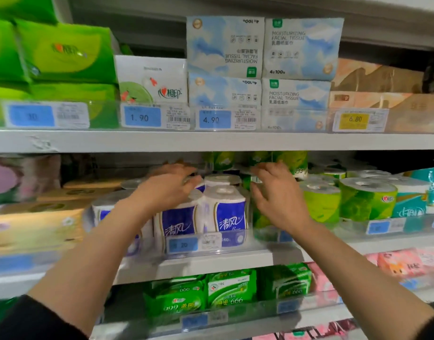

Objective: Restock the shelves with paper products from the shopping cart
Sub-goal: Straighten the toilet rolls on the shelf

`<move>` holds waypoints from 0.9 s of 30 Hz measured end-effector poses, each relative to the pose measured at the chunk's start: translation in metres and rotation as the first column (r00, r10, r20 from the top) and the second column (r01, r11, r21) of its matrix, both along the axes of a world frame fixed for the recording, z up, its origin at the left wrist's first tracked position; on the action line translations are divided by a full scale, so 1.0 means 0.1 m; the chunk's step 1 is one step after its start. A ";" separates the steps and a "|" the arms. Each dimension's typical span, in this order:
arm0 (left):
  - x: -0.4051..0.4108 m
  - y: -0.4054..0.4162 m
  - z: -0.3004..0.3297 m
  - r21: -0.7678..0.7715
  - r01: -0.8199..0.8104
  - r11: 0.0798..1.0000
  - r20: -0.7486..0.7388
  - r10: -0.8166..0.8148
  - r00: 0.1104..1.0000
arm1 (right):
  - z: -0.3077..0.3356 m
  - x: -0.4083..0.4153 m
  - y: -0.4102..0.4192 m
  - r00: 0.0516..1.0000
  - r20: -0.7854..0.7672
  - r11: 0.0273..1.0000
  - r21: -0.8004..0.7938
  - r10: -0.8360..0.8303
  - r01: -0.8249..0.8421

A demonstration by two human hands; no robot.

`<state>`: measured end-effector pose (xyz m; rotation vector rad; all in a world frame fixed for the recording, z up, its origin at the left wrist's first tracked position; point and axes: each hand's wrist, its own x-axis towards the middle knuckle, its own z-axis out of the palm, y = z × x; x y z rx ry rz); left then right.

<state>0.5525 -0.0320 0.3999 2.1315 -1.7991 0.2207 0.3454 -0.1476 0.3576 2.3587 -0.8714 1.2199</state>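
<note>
Left hand, right hand: fingers spread, holding nothing, over blue rolls; press rolls back squarely on middle shelf.

Both hands are reached into the middle shelf: the left hand is laid on the blue-wrapped rolls, the right hand spread open at their 3 o'clock.

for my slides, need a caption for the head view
Both hands, left and right, reach over blue-wrapped toilet rolls on the middle shelf.
</note>
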 end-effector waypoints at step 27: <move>0.75 0.06 -0.02 0.241 -0.093 0.966 -0.099 0.120 0.988 | 0.41 0.96 0.05 0.862 -0.457 0.718 0.673 0.220 0.174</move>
